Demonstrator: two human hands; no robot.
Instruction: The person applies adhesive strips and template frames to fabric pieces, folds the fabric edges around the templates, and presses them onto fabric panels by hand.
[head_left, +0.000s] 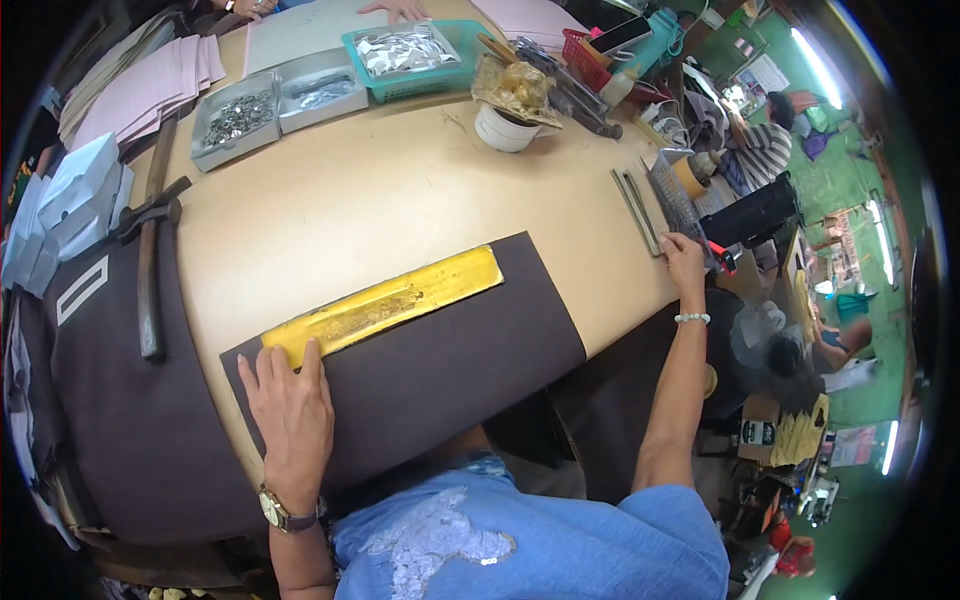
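Note:
A long yellow bar point(400, 300), worn and dirty along its middle, lies slantwise on a dark brown sheet point(440, 370) at the table's near edge. My left hand point(290, 405) rests at the bar's left end, fingers stretched out and thumb on its lower edge. To the right, my right hand point(685, 265) has its fingers closed at the near end of a long, narrow metal frame point(636, 212) on the tabletop. Part of the grip is hidden by the fingers.
Two hammers point(148, 280) lie at left beside another dark sheet point(110, 400). Along the back stand grey trays point(235, 150) of small metal parts, a teal basket point(415, 90) and a white tub point(505, 130). Another person's hand point(398, 10) shows at the far edge.

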